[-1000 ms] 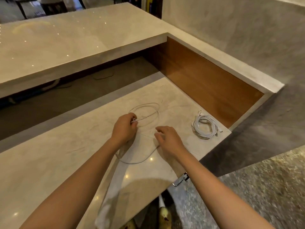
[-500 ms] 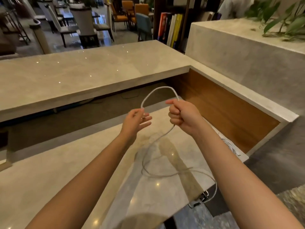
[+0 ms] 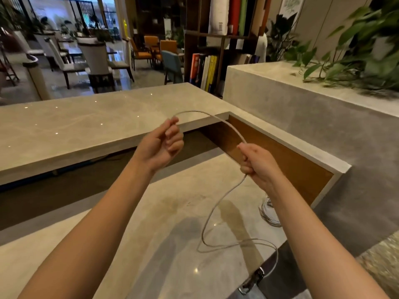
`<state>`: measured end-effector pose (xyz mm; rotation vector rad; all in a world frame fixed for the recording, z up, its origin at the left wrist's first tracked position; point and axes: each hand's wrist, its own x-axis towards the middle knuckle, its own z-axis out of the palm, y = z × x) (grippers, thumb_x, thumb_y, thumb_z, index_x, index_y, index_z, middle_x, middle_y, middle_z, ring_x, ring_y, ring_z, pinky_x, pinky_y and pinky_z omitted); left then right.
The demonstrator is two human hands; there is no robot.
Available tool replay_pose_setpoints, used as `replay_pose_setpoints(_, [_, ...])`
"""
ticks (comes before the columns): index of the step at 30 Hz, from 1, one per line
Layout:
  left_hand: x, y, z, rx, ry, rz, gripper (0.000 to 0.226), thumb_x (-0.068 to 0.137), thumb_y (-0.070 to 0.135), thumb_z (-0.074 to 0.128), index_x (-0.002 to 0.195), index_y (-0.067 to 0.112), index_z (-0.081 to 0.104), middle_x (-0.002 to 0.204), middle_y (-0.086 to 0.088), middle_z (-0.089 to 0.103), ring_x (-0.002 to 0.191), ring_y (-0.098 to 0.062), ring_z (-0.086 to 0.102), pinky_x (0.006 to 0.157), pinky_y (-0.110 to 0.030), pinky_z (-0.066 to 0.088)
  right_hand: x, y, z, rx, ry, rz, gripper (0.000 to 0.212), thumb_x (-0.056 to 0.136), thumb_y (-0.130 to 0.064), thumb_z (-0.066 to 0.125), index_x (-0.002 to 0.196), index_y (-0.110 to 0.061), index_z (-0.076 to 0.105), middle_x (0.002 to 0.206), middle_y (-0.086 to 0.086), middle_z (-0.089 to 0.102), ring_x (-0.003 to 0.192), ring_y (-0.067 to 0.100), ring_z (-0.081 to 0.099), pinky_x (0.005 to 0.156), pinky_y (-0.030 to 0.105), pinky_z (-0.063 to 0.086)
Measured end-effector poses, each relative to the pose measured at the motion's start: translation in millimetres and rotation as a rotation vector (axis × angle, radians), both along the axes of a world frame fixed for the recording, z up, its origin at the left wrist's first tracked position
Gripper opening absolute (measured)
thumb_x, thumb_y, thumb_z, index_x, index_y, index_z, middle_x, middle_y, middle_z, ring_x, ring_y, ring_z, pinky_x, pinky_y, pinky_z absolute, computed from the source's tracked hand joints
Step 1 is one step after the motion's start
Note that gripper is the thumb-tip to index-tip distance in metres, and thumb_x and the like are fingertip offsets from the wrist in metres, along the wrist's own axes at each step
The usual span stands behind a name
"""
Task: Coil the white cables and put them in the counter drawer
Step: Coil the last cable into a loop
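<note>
Left hand: the left hand point(image 3: 160, 145) is held up above the pale marble lower counter point(image 3: 164, 223). The end of a thin white loose cable point(image 3: 212, 210) is pinched between thumb and forefinger, and the other fingers are loosely curled.
Right hand: the right hand point(image 3: 257, 162) is closed in a fist round the same cable, further along its length.
Loose cable: an arch is formed between the two hands. From the right fist the cable is let down to the counter, laid in an open loop near the front edge and draped over that edge beside a metal handle point(image 3: 251, 281).
Coiled cable: a white coiled cable bundle point(image 3: 268, 214) is seen near the counter's right edge, partly hidden by the right forearm.
</note>
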<state>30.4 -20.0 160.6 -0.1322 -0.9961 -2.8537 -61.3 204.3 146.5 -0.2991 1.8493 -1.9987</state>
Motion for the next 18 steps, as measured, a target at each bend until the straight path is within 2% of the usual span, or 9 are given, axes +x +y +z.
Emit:
replay_pose_setpoints(3, [-10.3, 12.5, 28.2, -0.035, 0.060, 0.150, 0.024, 0.098, 0.024, 0.036, 0.101, 0.013, 0.058, 0.060, 0.006, 0.045, 0.050, -0.005, 0.032, 0.046, -0.016, 0.026, 14.5, -5.3, -28.8, 0.159, 0.090, 0.013, 0.020, 0.094, -0.022, 0.051, 0.095, -0.006, 0.063, 0.070, 0.001, 0.049, 0.054, 0.009, 0.042, 0.048, 0.020, 0.042])
replay_pose_setpoints(5, [-18.4, 21.7, 35.7, -0.136, 0.083, 0.206, 0.023, 0.098, 0.022, 0.039, 0.110, 0.015, 0.057, 0.064, 0.005, 0.050, 0.053, -0.005, 0.039, 0.049, -0.016, 0.033, 29.9, -14.7, -40.7, 0.251, 0.163, 0.067, 0.026, 0.097, -0.022, 0.045, 0.090, -0.006, 0.064, 0.065, 0.002, 0.051, 0.052, 0.011, 0.044, 0.047, 0.022, 0.042])
replay_pose_setpoints(7, [-24.4, 32.2, 33.6, -0.487, 0.079, 0.254, 0.024, 0.099, 0.022, 0.040, 0.114, 0.020, 0.058, 0.069, 0.004, 0.056, 0.058, -0.006, 0.049, 0.056, -0.017, 0.044, 43.8, -24.1, -38.5, 0.468, 0.359, 0.157, 0.034, 0.098, -0.024, 0.040, 0.087, -0.007, 0.066, 0.060, -0.002, 0.050, 0.053, 0.010, 0.044, 0.049, 0.023, 0.037])
replay_pose_setpoints(10, [-26.1, 46.9, 19.1, -1.199, 0.074, 0.208, 0.024, 0.098, 0.022, 0.043, 0.110, 0.018, 0.062, 0.078, 0.002, 0.062, 0.073, -0.009, 0.061, 0.071, -0.023, 0.054, 55.1, -31.3, -13.9, 0.825, 0.754, 0.266, 0.036, 0.099, -0.029, 0.037, 0.092, -0.009, 0.066, 0.066, -0.006, 0.055, 0.059, 0.010, 0.049, 0.055, 0.029, 0.039])
replay_pose_setpoints(12, [-24.0, 52.3, 8.6, -1.560, 0.106, 0.180, 0.021, 0.096, 0.021, 0.046, 0.102, 0.016, 0.065, 0.076, 0.006, 0.061, 0.069, -0.003, 0.060, 0.067, -0.017, 0.050, 57.6, -28.3, 10.1, 0.957, 0.978, 0.231, 0.031, 0.098, -0.033, 0.041, 0.093, -0.014, 0.066, 0.076, 0.000, 0.063, 0.064, 0.016, 0.055, 0.060, 0.034, 0.048])
replay_pose_setpoints(13, [-22.3, 53.9, 5.2, -1.664, 0.117, 0.168, 0.021, 0.096, 0.022, 0.045, 0.098, 0.016, 0.065, 0.074, 0.007, 0.060, 0.065, -0.002, 0.058, 0.063, -0.014, 0.047, 57.2, -24.7, 22.2, 0.980, 1.047, 0.224, 0.026, 0.097, -0.033, 0.044, 0.093, -0.020, 0.066, 0.078, -0.001, 0.064, 0.064, 0.013, 0.054, 0.061, 0.033, 0.050])
replay_pose_setpoints(15, [-18.4, 54.8, 2.6, -1.701, 0.103, 0.104, 0.024, 0.098, 0.025, 0.042, 0.091, 0.014, 0.062, 0.071, 0.006, 0.059, 0.058, -0.004, 0.055, 0.058, -0.012, 0.045, 55.0, -15.3, 44.5, 0.973, 1.115, 0.240, 0.017, 0.092, -0.036, 0.053, 0.091, -0.027, 0.067, 0.072, -0.011, 0.060, 0.060, 0.004, 0.050, 0.056, 0.024, 0.045])
replay_pose_setpoints(17, [-13.4, 53.7, 6.9, -1.588, 0.045, -0.017, 0.026, 0.099, 0.027, 0.039, 0.089, 0.014, 0.059, 0.066, 0.003, 0.055, 0.054, -0.006, 0.052, 0.056, -0.016, 0.046, 50.3, -6.8, 60.1, 0.890, 1.077, 0.254, 0.013, 0.087, -0.037, 0.060, 0.087, -0.025, 0.066, 0.068, -0.014, 0.055, 0.061, 0.002, 0.050, 0.055, 0.016, 0.037])
replay_pose_setpoints(18, [-11.0, 52.5, 10.3, -1.483, 0.029, -0.090, 0.028, 0.099, 0.027, 0.037, 0.087, 0.014, 0.058, 0.063, 0.003, 0.053, 0.053, -0.007, 0.049, 0.055, -0.017, 0.045, 45.9, -2.7, 65.6, 0.816, 1.043, 0.254, 0.015, 0.084, -0.037, 0.063, 0.085, -0.022, 0.066, 0.069, -0.013, 0.056, 0.063, 0.003, 0.052, 0.056, 0.015, 0.037])
